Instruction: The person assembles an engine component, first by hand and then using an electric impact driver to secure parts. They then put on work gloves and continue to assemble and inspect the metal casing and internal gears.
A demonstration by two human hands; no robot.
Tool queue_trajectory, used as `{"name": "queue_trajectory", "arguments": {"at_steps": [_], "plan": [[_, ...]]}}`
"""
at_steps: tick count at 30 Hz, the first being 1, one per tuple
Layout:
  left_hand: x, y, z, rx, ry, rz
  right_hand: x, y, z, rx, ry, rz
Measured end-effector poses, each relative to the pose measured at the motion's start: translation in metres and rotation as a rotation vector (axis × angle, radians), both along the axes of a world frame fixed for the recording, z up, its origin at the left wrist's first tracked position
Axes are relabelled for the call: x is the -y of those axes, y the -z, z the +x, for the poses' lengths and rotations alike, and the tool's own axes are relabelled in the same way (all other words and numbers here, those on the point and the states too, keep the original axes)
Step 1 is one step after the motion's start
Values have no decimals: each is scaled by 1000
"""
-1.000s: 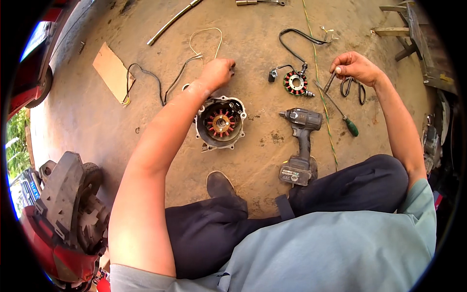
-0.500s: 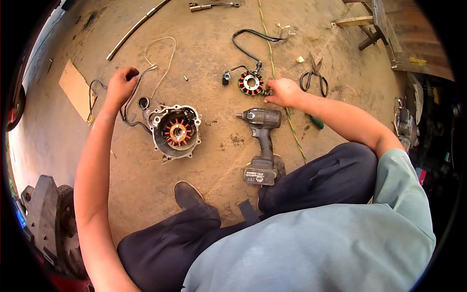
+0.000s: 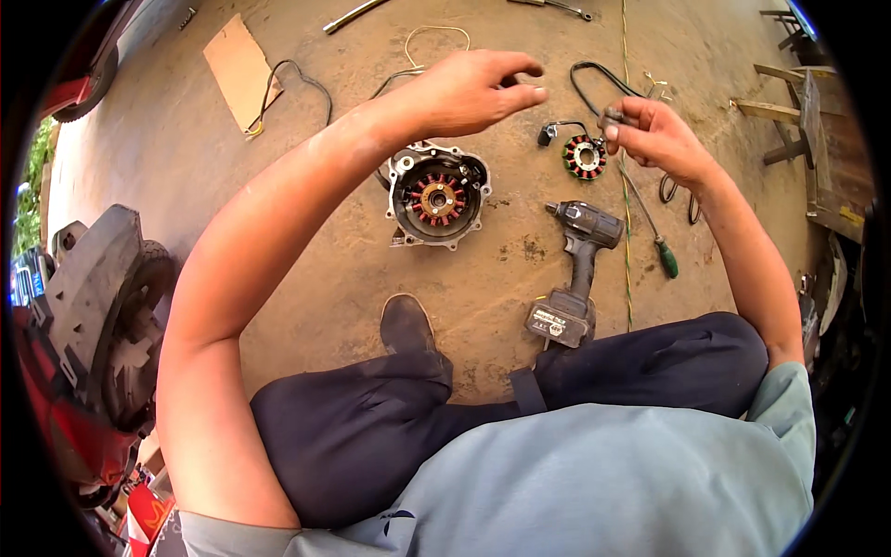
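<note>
My left hand (image 3: 483, 93) hangs in the air above a metal engine housing (image 3: 406, 223), fingers apart and empty. The housing holds a copper-and-red stator (image 3: 453, 200). My right hand (image 3: 654, 139) pinches a small dark metal piece (image 3: 613, 116) beside a loose stator (image 3: 597, 162) with a black cable (image 3: 587, 88) and a small black box (image 3: 545, 136). Below them lie a cordless impact wrench (image 3: 583, 251) and a green-handled screwdriver (image 3: 666, 260); scissors (image 3: 694, 204) are partly hidden behind my right forearm.
Cardboard (image 3: 232, 65), a metal bar (image 3: 353, 16) and a wrench (image 3: 566, 9) lie toward the back. A red vehicle part with a wheel (image 3: 93, 316) stands at left, a wooden bench (image 3: 789, 130) at right. A thin yellow-green wire (image 3: 627, 288) crosses the floor. My legs (image 3: 650, 362) are folded below.
Over the last half second my left hand has swung right from beside the cables to above the housing, fingers now spread. My right hand has risen from beside the loose stator, holding the small piece.
</note>
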State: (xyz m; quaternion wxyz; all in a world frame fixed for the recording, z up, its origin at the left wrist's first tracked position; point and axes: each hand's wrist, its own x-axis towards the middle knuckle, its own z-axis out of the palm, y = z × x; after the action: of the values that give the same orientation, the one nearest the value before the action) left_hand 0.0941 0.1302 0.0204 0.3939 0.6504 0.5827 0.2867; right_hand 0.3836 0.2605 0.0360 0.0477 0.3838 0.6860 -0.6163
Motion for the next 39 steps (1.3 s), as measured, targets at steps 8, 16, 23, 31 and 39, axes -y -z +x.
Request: {"name": "queue_trajectory", "arguments": {"at_steps": [8, 16, 23, 31, 39], "plan": [[25, -62, 14, 301, -58, -32, 45, -72, -67, -232, -27, 7], [52, -52, 25, 703, -119, 63, 76, -102, -74, -113, -125, 456], [44, -84, 25, 962, -185, 103, 80, -157, -64, 13, -150, 842], [46, -95, 29, 640, 27, 20, 118, -180, -38, 115, 59, 934], [44, -75, 41, 819, 70, -5, 108, -174, -36, -31, -56, 935]]}}
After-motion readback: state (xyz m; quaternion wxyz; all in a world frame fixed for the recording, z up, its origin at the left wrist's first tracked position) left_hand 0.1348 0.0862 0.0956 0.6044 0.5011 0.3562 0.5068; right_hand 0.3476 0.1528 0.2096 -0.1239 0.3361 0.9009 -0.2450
